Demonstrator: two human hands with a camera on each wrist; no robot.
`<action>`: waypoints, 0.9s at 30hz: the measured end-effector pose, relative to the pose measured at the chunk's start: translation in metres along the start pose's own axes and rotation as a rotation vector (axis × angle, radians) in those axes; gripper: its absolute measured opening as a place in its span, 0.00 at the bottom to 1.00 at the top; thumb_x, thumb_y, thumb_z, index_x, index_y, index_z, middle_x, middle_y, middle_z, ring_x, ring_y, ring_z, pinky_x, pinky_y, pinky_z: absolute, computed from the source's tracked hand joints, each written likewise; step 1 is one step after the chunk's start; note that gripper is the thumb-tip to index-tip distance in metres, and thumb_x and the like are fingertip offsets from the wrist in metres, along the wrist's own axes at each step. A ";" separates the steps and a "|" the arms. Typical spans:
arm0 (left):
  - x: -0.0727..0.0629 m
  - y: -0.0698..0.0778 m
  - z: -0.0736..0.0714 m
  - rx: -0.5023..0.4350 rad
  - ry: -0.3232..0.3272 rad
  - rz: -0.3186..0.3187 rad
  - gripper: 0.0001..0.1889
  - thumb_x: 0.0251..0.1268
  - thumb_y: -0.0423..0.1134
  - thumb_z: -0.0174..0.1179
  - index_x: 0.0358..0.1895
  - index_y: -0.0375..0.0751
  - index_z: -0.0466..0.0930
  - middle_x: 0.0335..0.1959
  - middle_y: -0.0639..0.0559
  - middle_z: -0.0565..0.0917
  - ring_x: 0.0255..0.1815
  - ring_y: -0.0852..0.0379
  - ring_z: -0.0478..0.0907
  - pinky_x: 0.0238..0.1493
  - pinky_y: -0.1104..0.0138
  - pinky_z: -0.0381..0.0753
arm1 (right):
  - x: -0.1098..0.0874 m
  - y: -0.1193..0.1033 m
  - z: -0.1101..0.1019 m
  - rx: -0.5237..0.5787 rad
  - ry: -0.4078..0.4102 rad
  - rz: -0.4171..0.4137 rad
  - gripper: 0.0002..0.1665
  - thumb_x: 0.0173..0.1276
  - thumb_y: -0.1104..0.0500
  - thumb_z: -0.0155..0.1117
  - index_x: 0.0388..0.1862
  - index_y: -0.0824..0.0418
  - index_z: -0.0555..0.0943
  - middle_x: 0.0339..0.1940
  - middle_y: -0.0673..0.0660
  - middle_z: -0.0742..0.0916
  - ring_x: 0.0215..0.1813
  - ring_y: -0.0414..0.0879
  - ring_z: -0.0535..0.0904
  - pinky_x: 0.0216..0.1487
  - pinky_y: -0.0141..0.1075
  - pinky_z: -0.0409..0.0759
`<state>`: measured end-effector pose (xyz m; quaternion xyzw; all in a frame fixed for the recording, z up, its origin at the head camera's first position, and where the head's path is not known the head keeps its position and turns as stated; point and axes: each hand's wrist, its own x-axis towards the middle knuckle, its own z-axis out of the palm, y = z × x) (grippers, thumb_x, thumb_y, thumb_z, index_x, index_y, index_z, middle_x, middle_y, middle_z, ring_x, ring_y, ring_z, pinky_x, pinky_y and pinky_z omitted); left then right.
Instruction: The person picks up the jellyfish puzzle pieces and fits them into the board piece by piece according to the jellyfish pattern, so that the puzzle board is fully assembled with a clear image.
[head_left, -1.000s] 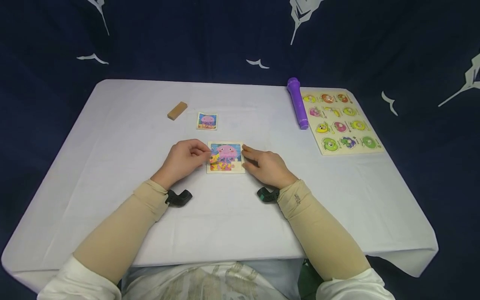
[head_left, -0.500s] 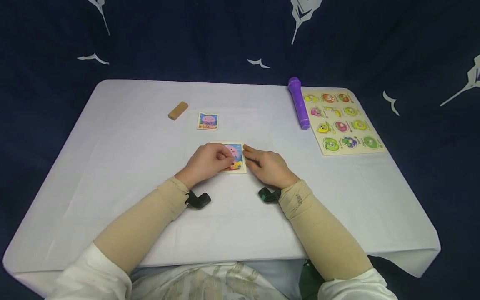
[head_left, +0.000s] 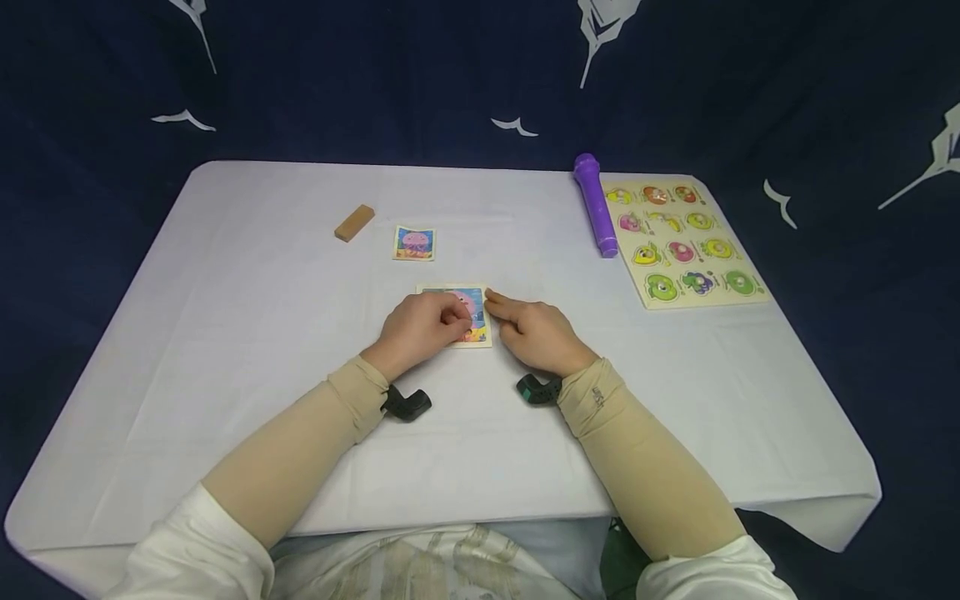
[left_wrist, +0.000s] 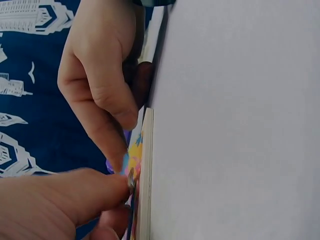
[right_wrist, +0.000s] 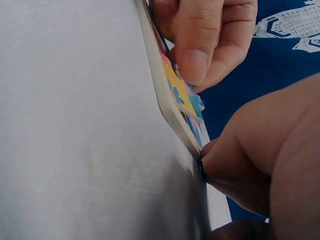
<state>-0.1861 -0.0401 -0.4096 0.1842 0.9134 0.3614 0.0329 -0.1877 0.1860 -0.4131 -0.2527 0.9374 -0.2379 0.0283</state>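
A small jigsaw board (head_left: 486, 342) with a pink sea-creature picture lies flat on the table, partly hidden under my left hand (head_left: 422, 327). My left thumb and fingers pinch a yellow and blue puzzle piece (right_wrist: 176, 89) over the board's near right corner. In the right wrist view the piece is tilted, one edge raised off the board. My right hand (head_left: 543, 335) rests at the board's right side, with extended fingers and thumb touching its edge.
Beyond the board lies a small square picture card (head_left: 414, 243) of the same sea creature. A brown wooden block (head_left: 354, 223) is left of it. To the far right are a purple microphone-shaped toy (head_left: 596, 204) and a fruit peg board (head_left: 686, 246).
My left hand has moved from the board's left side across to its near right part, carrying the puzzle piece. My right hand has stayed at the right edge.
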 end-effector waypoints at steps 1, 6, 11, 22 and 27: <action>0.000 0.000 0.001 0.009 0.007 0.008 0.02 0.68 0.41 0.68 0.37 0.51 0.90 0.30 0.59 0.86 0.32 0.61 0.79 0.34 0.66 0.74 | 0.000 0.000 0.000 -0.001 0.001 0.001 0.29 0.73 0.62 0.51 0.72 0.58 0.76 0.76 0.50 0.75 0.24 0.44 0.66 0.46 0.43 0.77; 0.002 0.000 0.004 0.034 0.035 0.009 0.02 0.66 0.41 0.70 0.35 0.51 0.88 0.30 0.59 0.84 0.31 0.60 0.77 0.32 0.67 0.73 | -0.001 0.001 0.000 0.002 0.012 0.001 0.28 0.73 0.62 0.52 0.72 0.58 0.77 0.76 0.50 0.75 0.25 0.43 0.67 0.48 0.43 0.77; 0.001 0.001 0.006 0.033 0.045 -0.009 0.02 0.69 0.41 0.66 0.37 0.51 0.86 0.29 0.58 0.83 0.29 0.59 0.76 0.29 0.67 0.71 | -0.001 0.001 -0.001 0.008 0.010 0.008 0.28 0.73 0.62 0.52 0.72 0.58 0.77 0.75 0.50 0.75 0.24 0.44 0.65 0.48 0.43 0.77; -0.002 0.001 0.008 0.111 0.018 0.037 0.10 0.64 0.52 0.71 0.44 0.56 0.86 0.33 0.61 0.80 0.31 0.61 0.76 0.29 0.64 0.73 | -0.001 0.000 0.001 0.011 0.018 0.001 0.27 0.74 0.61 0.53 0.71 0.58 0.76 0.75 0.50 0.76 0.27 0.46 0.72 0.43 0.42 0.77; -0.004 0.006 0.006 0.193 0.015 0.053 0.09 0.64 0.52 0.71 0.42 0.56 0.89 0.34 0.59 0.80 0.29 0.59 0.76 0.26 0.64 0.73 | 0.000 0.000 0.001 0.012 0.026 -0.017 0.27 0.75 0.59 0.55 0.71 0.58 0.77 0.75 0.50 0.76 0.42 0.46 0.83 0.51 0.45 0.81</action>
